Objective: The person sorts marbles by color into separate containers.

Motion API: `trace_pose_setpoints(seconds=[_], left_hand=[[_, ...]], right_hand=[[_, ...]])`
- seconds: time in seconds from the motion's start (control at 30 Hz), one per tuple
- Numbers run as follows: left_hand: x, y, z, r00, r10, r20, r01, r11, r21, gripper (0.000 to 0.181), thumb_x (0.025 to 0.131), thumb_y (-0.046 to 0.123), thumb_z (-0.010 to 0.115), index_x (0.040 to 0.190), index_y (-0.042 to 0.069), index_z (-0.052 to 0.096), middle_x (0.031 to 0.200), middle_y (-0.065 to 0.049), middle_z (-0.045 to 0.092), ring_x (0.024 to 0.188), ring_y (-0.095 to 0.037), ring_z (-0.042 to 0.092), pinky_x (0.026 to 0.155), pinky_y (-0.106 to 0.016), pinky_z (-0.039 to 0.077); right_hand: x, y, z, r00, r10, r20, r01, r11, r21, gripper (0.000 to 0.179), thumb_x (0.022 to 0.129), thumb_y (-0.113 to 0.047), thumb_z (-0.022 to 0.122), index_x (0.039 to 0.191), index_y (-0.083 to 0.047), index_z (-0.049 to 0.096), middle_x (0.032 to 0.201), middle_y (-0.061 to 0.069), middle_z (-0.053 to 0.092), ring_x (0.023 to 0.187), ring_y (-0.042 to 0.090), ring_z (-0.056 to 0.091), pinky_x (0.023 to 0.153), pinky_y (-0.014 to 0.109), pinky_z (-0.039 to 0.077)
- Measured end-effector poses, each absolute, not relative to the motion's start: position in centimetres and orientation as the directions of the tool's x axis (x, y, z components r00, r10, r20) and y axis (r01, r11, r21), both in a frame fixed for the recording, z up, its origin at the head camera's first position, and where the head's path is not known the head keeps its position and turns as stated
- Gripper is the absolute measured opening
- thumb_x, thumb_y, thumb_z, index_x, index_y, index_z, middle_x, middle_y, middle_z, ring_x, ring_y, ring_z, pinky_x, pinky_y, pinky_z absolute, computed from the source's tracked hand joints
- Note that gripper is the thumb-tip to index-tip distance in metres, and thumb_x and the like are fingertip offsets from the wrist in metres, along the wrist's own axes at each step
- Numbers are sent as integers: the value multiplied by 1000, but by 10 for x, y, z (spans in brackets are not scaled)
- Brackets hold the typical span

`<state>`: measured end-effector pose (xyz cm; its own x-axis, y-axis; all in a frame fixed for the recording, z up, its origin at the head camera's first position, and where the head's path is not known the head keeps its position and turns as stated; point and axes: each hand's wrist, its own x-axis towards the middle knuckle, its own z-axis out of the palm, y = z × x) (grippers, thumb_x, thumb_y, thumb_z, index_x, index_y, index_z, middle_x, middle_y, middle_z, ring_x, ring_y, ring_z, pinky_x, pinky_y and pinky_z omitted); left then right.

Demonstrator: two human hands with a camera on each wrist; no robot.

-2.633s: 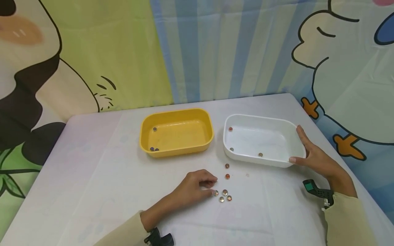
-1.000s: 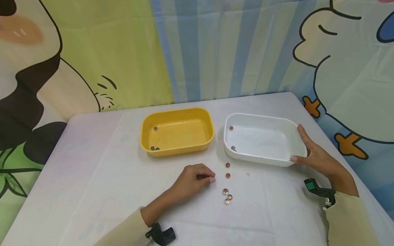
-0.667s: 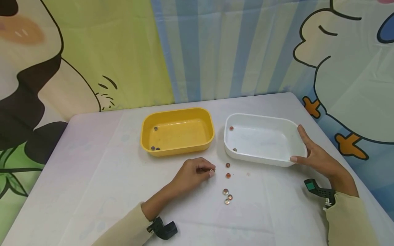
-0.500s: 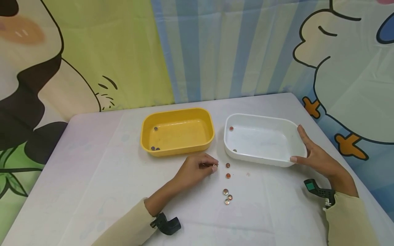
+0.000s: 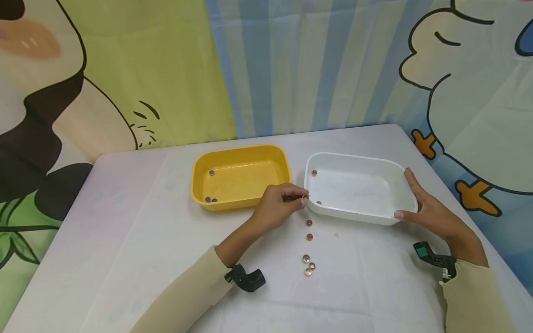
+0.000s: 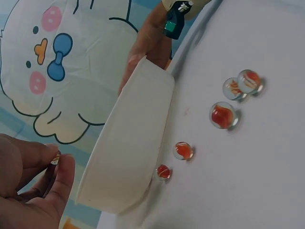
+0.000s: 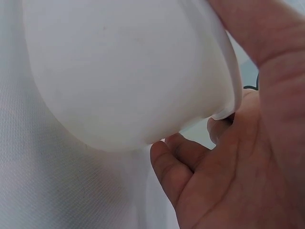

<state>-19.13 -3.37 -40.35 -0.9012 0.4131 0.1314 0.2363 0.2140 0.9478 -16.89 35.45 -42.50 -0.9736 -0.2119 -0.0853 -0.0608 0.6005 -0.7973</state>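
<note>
My left hand (image 5: 278, 206) pinches a small glass marble (image 6: 55, 160) between thumb and fingertips, at the near left corner of a white tub (image 5: 358, 213). The marble is mostly hidden by the fingers. At the tub's other end my right hand (image 5: 430, 210) grips the wall; in the right wrist view its fingers (image 7: 169, 167) curl against the tub's end. Inside the tub sit an orange marble (image 5: 314, 172) and, partly behind the near wall, a paler marble (image 5: 319, 202). On the cloth in front lie several clear marbles with orange swirls, one of them the orange-red marble (image 6: 223, 115).
A yellow tub (image 5: 239, 204) stands left of the white one, with a few dark marbles (image 5: 211, 172) at its left end. A pale cloth (image 5: 137, 240) covers the table. Behind hangs a printed curtain (image 5: 287, 69). Each wrist wears a black camera mount (image 5: 245, 277).
My left hand took a marble from the cluster on the cloth and moved up and right to the white tub. Inside that tub, a marble has rolled leftward. My right hand stays put.
</note>
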Motion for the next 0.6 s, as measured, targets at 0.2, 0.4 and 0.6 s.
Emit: trace_pose_setpoints(seconds=[0.2,0.4,0.6], left_hand=[[-207,-22,-399,-919,381,96,194,230,954,18,91,8,68,109,6,73,99,2,69,87,-12,61,76,-23,53],[-221,-12,-401,-924,368,100,197,234,952,18,90,8,69,107,2,74,99,0,70,86,-12,61,74,-22,53],[-232,-6,-402,-937,341,76,158,219,963,17,89,5,70,105,1,74,108,-5,71,90,-10,65,76,-20,53]], right_hand=[[-169,355,-426,-972,-216,-97,-51,591,-805,114,84,-15,74,151,-34,-16,157,-7,-24,140,50,-12,89,81,10],[-168,355,-426,-975,-207,-81,-62,603,-796,115,83,-17,76,151,-40,-14,157,-11,-22,140,49,-13,87,81,11],[-168,353,-425,-973,-217,-73,-75,601,-795,115,83,-17,76,150,-43,-14,157,-12,-23,139,53,-9,86,81,14]])
